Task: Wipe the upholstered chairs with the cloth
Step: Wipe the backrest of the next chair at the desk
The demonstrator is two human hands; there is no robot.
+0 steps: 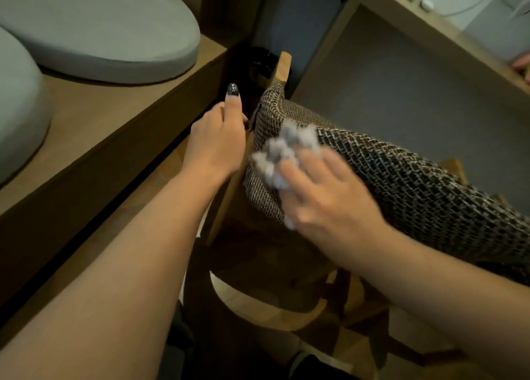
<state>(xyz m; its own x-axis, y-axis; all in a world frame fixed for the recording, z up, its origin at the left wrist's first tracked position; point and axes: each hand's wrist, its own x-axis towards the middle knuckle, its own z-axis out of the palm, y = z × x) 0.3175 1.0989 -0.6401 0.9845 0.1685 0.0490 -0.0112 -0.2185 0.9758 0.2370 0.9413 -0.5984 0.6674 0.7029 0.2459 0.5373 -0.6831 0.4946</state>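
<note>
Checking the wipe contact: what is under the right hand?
A crumpled grey cloth bulges out past the right hand, pressed on the chair's woven backrest. The hand covers the cloth's remainder.

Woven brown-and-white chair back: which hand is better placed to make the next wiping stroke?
Right. The right hand already holds the crumpled grey cloth against the woven brown-and-white chair back. The left hand carries no cloth and sits at the chair's wooden frame post, seemingly steadying it.
</note>
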